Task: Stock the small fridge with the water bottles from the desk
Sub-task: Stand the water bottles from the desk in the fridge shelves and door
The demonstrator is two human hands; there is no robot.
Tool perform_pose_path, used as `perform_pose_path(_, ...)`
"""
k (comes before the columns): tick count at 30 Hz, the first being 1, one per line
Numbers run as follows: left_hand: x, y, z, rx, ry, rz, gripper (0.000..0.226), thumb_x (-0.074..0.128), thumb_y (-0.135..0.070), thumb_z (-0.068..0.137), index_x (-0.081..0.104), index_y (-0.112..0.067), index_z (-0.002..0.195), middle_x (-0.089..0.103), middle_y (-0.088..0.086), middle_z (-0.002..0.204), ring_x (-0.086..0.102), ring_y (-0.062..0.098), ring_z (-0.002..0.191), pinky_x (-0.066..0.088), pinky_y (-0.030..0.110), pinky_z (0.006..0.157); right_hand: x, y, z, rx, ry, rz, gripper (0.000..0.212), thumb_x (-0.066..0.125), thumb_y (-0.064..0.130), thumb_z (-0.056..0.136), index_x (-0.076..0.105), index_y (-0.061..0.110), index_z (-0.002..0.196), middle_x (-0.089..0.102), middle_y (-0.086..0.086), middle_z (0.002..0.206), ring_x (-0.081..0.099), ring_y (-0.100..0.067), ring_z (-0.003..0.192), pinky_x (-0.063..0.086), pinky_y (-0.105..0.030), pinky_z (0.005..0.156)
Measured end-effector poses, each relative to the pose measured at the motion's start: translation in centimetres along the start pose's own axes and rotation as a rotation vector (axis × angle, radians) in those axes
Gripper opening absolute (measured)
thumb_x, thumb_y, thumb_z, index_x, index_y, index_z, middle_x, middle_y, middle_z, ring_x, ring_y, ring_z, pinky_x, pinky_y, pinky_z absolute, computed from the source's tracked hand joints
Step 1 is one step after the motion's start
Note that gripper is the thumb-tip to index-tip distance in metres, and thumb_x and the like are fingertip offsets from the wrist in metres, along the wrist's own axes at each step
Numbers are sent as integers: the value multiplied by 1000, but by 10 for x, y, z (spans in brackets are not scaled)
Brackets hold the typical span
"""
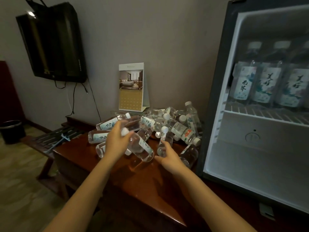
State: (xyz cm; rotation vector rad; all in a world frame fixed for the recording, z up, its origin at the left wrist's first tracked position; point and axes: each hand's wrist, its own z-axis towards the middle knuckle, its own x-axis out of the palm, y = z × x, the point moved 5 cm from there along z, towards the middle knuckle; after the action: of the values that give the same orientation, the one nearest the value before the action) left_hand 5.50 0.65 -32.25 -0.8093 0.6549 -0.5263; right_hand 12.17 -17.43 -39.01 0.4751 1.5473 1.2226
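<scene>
Several clear water bottles [182, 128] with white caps lie in a heap on the brown wooden desk [137, 181]. My left hand [115, 143] grips the cap end of one tilted bottle [142, 148] at the front of the heap. My right hand [168, 159] holds the lower part of a second, nearly upright bottle [164, 139]. The small fridge [215, 114] stands open at the right of the desk. Three labelled bottles [267, 84] stand upright on its wire shelf.
A desk calendar [132, 87] stands against the wall behind the heap. A wall-mounted TV [53, 44] with hanging cables is at the upper left. A slatted bench [46, 141] and a dark bin [11, 131] are on the left.
</scene>
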Motion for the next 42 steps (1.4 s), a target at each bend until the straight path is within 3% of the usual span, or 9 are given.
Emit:
perform_pose_path(4,4,-24,1,21,232,-280,56,64,-7,85,42,-34,129,60,-10,106,63,11,95,56,28,75,9,14,-7,-43,135,42,85,71,17,82,17,27,147,29,-2,150,32,-18,135,36,-25,101)
perform_pose_path(7,12,-32,-7,9,353,-456,62,60,-7,87,36,-42,132,67,-2,105,67,13,94,56,25,69,16,15,-20,46,376,214,82,71,5,78,27,27,143,50,4,131,52,-5,110,48,-14,78)
perform_pose_path(13,37,-55,-14,70,439,-534,56,52,-15,92,31,-46,134,69,-11,108,67,14,98,56,27,81,1,12,-56,82,669,590,63,58,-10,75,44,23,127,62,-7,118,59,-25,114,50,-40,94)
perform_pose_path(20,67,-85,-25,10,430,-634,34,51,-23,93,49,-35,125,61,-1,120,66,9,99,56,23,72,-39,12,-75,-11,355,413,68,76,13,68,48,24,129,63,-7,121,61,-21,112,48,-45,97)
perform_pose_path(24,83,-108,-36,-11,429,-638,41,55,-41,84,56,-25,122,62,5,119,62,22,107,53,40,89,-64,17,-91,-83,249,380,68,80,20,66,50,31,125,66,1,117,62,-14,110,49,-37,95)
perform_pose_path(30,109,-158,-62,113,628,-720,44,65,-47,68,56,-36,110,70,-8,103,67,11,94,56,23,71,-130,27,-120,-171,19,437,85,83,23,60,39,22,132,66,-9,117,63,-26,108,48,-48,96)
perform_pose_path(34,132,-202,-77,212,759,-732,52,71,-38,69,52,-32,117,68,-12,107,66,7,98,53,18,72,-189,40,-146,-208,-180,393,71,82,19,64,41,21,122,71,-1,105,68,-20,97,56,-34,79)
perform_pose_path(37,152,-238,-83,263,798,-783,42,70,-34,72,55,-36,112,69,-13,105,66,7,96,53,18,70,-230,49,-168,-253,-392,265,56,80,11,69,46,21,113,71,-2,102,68,-16,95,55,-33,80)
perform_pose_path(42,194,-299,-89,318,781,-854,40,66,-28,83,52,-42,118,68,-4,109,65,12,102,57,35,77,-287,67,-201,-332,-759,18,51,77,9,72,48,19,112,63,4,105,61,1,90,50,-17,80)
